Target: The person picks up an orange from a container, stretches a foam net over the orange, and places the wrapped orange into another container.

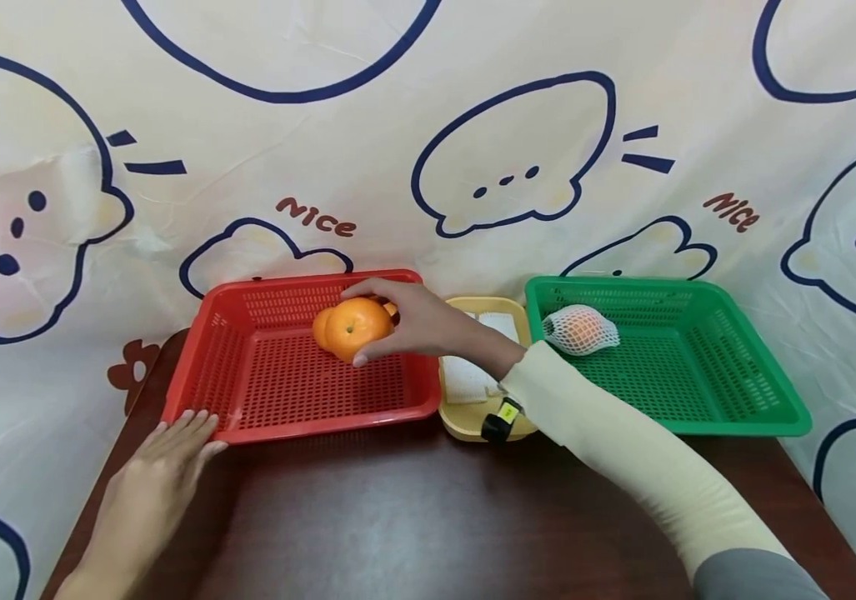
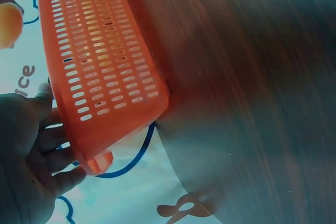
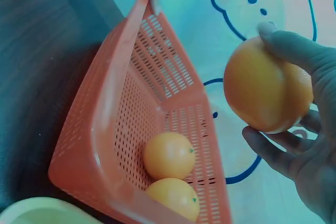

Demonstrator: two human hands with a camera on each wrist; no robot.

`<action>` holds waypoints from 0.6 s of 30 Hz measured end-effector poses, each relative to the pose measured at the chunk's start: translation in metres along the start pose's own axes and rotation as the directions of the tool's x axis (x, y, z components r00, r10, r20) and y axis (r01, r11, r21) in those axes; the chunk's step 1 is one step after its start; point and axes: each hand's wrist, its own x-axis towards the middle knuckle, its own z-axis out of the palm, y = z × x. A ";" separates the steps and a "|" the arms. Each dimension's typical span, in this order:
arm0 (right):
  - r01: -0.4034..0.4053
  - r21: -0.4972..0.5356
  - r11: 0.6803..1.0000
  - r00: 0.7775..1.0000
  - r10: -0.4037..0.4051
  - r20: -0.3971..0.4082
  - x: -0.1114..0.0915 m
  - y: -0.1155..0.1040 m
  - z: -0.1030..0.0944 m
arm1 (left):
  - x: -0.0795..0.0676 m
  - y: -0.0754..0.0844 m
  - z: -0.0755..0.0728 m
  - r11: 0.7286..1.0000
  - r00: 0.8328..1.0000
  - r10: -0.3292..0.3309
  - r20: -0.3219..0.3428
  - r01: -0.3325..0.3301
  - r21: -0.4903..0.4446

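Observation:
My right hand (image 1: 416, 321) holds an orange (image 1: 358, 327) between thumb and fingers, above the right part of a red plastic basket (image 1: 378, 419). Two more oranges lie inside; in the right wrist view the upper one (image 3: 169, 156) and lower one (image 3: 176, 199) sit side by side against the wall. From the head view, the held orange partly hides them. My left hand (image 1: 165, 467) rests on the basket's near left corner, its fingers fairly straight over the rim. In the left wrist view that hand's fingers (image 2: 55, 158) touch the rim.
A yellow container (image 1: 465, 421) with white items stands right of the red basket, partly under my right forearm. Beyond it, a green basket (image 1: 735, 429) holds a fruit in white foam netting (image 1: 581, 330). A patterned cloth (image 1: 367, 150) hangs behind the dark wooden table (image 1: 397, 517).

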 end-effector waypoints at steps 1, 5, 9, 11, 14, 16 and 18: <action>-0.001 0.012 1.000 1.000 0.001 -0.009 -0.005 0.000 -0.003 | 0.001 0.001 -0.001 1.000 1.000 -0.005 0.004 0.005 0.006; 0.005 0.054 0.999 0.999 -0.003 -0.036 -0.027 0.003 -0.013 | 0.004 0.004 0.000 0.999 1.000 -0.016 0.015 0.015 0.032; -0.015 0.088 0.996 0.999 0.018 -0.038 -0.049 0.006 -0.023 | 0.007 0.009 0.002 0.998 1.000 0.013 0.006 -0.013 0.062; -0.024 0.091 0.996 0.999 0.028 -0.040 -0.059 0.007 -0.026 | 0.008 0.016 0.004 0.997 0.999 0.033 -0.004 -0.033 0.069; -0.032 0.083 0.996 0.998 0.037 -0.049 -0.074 0.007 -0.029 | 0.013 0.033 0.006 0.998 0.997 0.060 -0.043 -0.060 0.017; -0.043 0.081 0.996 0.997 0.047 -0.054 -0.082 0.007 -0.029 | 0.018 0.049 0.007 0.996 0.996 0.067 -0.060 -0.071 -0.057; -0.044 0.083 0.996 0.997 0.049 -0.052 -0.090 0.008 -0.027 | 0.023 0.066 0.006 0.986 0.997 0.066 -0.051 -0.073 -0.151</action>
